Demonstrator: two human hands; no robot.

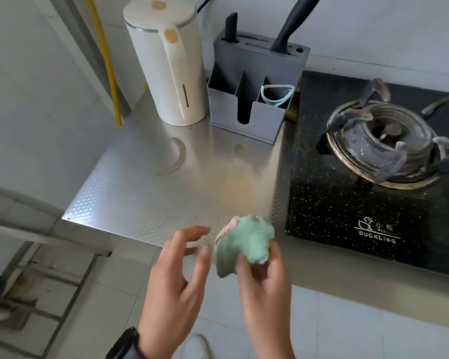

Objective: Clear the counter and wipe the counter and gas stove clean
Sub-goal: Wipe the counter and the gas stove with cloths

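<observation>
Cloth (244,242), bunched green with pink, gripped by right hand (263,286); left hand (174,278) open beside.

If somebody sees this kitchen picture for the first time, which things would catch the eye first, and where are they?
Most striking is the crumpled green cloth, held by the right hand at the counter's front edge, with the left hand open beside it. Next comes the tall white kettle at the back of the steel counter, next to a grey knife block. On the right lies the black gas stove with its burner.
</observation>
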